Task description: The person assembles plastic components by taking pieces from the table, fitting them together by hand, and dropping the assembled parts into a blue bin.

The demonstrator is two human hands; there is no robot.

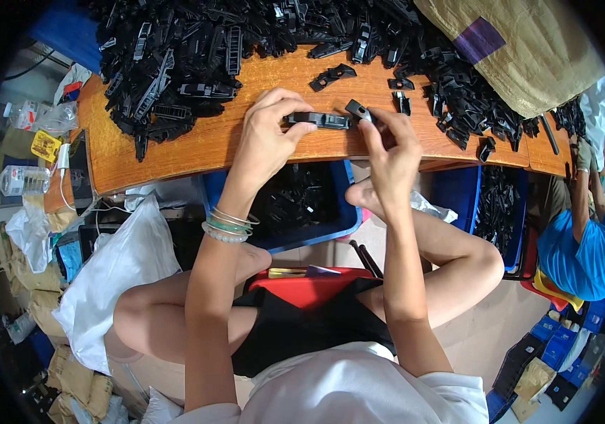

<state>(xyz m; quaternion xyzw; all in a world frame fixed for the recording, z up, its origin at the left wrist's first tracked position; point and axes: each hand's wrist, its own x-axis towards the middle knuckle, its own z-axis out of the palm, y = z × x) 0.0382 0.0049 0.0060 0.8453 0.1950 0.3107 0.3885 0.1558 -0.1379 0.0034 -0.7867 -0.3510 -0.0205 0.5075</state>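
L hand holds long blk part, R hand smaller blk pc, nr desk front edge; blk heap twd far L corner.

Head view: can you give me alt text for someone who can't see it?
The left hand holds a long black part and the right hand a small black piece near its end, at a wooden table. Heaped black parts line the far side; a blue bin sits lower down.

Bright centre, dim fisheye-curved edges, black corners, glints on black parts
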